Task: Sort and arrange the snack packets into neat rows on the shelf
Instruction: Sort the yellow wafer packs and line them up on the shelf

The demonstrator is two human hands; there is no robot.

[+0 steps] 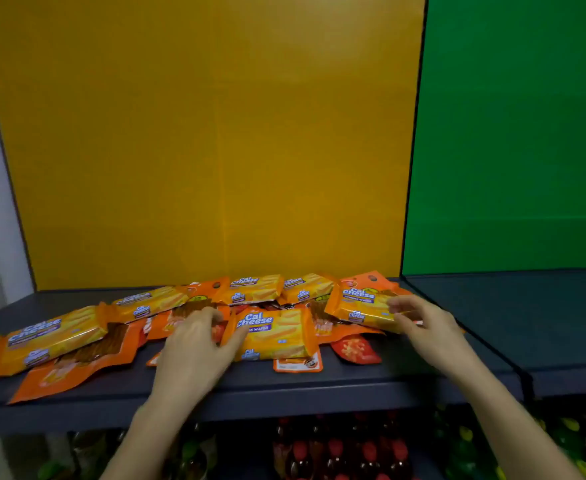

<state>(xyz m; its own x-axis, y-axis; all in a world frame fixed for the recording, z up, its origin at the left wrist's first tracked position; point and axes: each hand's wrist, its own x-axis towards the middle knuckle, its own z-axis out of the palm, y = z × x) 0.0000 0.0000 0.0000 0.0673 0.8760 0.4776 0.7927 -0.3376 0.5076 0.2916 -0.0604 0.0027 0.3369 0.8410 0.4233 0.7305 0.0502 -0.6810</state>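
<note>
Sorting barely begun: you're gripping one Cal Cheese pkt w/ right hand, left hand spread open on centre pkt; pile on shelf lying unsorted.

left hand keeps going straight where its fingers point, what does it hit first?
Probably the orange packets heaped under its fingertips: the left hand points up and away toward the pile, its thumb already on the centre Cal Cheese packet. Depth is unclear.
</note>
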